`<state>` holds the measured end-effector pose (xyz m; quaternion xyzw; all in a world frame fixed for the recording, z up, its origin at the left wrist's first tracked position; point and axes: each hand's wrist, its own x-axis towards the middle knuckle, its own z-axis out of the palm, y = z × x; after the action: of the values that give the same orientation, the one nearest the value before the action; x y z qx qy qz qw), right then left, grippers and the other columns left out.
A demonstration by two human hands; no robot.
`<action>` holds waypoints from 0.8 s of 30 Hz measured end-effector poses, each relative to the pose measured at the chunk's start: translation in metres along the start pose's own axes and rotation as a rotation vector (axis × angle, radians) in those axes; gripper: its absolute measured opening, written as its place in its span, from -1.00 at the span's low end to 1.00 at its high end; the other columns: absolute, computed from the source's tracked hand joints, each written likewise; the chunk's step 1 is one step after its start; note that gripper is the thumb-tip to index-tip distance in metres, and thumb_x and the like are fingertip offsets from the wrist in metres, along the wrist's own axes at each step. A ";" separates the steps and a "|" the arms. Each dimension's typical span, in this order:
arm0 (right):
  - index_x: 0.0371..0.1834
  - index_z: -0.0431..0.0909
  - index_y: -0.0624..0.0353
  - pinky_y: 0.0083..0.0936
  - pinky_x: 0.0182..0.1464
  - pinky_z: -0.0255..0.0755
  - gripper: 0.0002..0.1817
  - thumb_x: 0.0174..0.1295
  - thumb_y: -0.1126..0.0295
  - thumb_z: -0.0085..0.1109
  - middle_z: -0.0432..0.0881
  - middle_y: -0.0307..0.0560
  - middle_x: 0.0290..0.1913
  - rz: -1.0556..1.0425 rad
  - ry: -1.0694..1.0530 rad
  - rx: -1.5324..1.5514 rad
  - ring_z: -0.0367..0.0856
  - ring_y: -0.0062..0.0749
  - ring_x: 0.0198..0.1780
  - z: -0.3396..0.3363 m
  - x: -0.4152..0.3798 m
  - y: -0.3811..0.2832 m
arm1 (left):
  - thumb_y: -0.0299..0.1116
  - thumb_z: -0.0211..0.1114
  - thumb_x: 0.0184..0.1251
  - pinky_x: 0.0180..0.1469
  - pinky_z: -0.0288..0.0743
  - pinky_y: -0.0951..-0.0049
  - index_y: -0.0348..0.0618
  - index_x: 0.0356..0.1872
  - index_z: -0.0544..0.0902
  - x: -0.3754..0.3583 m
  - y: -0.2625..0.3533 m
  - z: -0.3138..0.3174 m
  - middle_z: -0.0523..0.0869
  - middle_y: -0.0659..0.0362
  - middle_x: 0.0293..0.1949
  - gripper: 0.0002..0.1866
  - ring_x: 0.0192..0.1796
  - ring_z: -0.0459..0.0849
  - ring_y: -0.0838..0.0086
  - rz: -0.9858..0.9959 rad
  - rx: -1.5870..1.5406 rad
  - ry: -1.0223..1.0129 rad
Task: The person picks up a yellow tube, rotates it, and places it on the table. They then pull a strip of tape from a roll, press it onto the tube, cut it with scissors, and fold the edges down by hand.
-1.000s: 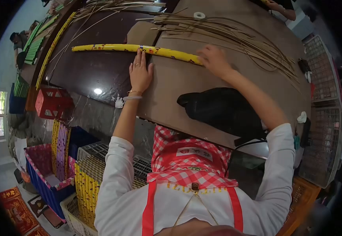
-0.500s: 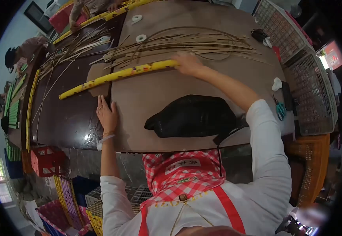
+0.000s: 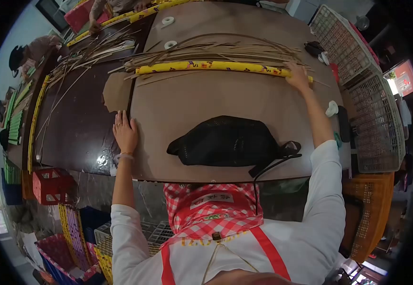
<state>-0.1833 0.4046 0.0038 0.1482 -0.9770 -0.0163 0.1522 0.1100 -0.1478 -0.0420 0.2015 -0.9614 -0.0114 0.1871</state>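
Note:
My right hand (image 3: 298, 77) is closed round a long yellow tube (image 3: 206, 66) with a coloured print, close to its right end. The tube lies nearly level across the table, along the front of a spread of thin brown strips (image 3: 230, 49). Resting flat on the tabletop near the seam, my left hand (image 3: 126, 134) has its fingers stretched out and holds nothing. Just beyond its fingertips is a flat brown piece (image 3: 116, 92). A black cloth bag (image 3: 228, 141) with a strap sits between my arms.
Two white tape rolls, one (image 3: 167, 21) farther back and one (image 3: 170, 44) by the strips, lie on the table. Wire baskets (image 3: 376, 123) stand to the right. A red crate (image 3: 53, 185) is at lower left. Across the table, another person's hand (image 3: 94, 26) touches a yellow tube.
My right hand has moved right with the yellow tube, which has swung from slanted to nearly level. My left hand stays flat on the table.

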 end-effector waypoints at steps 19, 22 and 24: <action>0.01 0.42 -0.04 -0.21 0.09 0.22 -0.65 0.12 0.27 0.09 0.45 -0.23 0.05 -0.215 -0.002 0.237 0.39 -0.31 0.10 -0.002 0.045 -0.142 | -0.15 -0.02 0.23 0.28 0.02 0.20 -0.15 0.16 0.34 0.000 0.009 -0.006 0.30 0.09 0.23 -0.51 0.30 0.19 0.30 -0.040 -0.089 0.052; 0.09 0.38 -0.04 -0.26 0.20 0.12 -0.57 0.12 0.21 0.11 0.32 -0.18 0.19 -0.301 0.064 0.084 0.32 -0.29 0.17 -0.025 0.036 -0.156 | -0.16 -0.01 0.20 0.29 0.01 0.20 -0.18 0.16 0.31 0.000 0.013 -0.014 0.30 0.07 0.22 -0.49 0.30 0.19 0.29 -0.084 -0.138 0.038; 0.12 0.36 -0.02 -0.25 0.23 0.09 -0.56 0.15 0.22 0.09 0.31 -0.14 0.20 -0.376 0.138 0.070 0.31 -0.23 0.17 -0.037 0.028 -0.166 | -0.14 0.00 0.21 0.29 0.00 0.24 -0.27 0.18 0.27 0.000 0.012 -0.016 0.27 0.01 0.24 -0.44 0.30 0.19 0.23 -0.088 -0.183 0.036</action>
<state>-0.1507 0.2380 0.0347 0.3339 -0.9194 -0.0003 0.2079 0.1111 -0.1365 -0.0263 0.2258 -0.9430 -0.1038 0.2212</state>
